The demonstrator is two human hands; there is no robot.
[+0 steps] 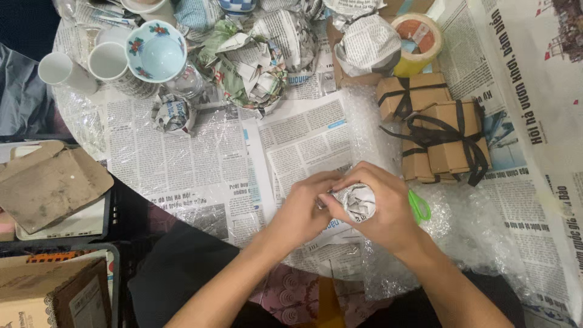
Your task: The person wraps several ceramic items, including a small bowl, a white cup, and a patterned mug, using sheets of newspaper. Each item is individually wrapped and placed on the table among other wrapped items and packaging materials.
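Both hands are closing around a small newspaper-wrapped bundle at table centre, tucking its paper ends in.

We are cupping the bundle with our right hand while our left hand is pinching the loose paper at its 9 o'clock side; the wrap is looking nearly closed, we judge. At 12 o'clock, wrapped bundles are already sitting by a tape roll, and ribbon-tied cardboard boxes are lying at 2 o'clock. At 10 o'clock, a floral bowl and white cups are waiting unwrapped. Green-handled scissors are peeking out just behind our right hand.
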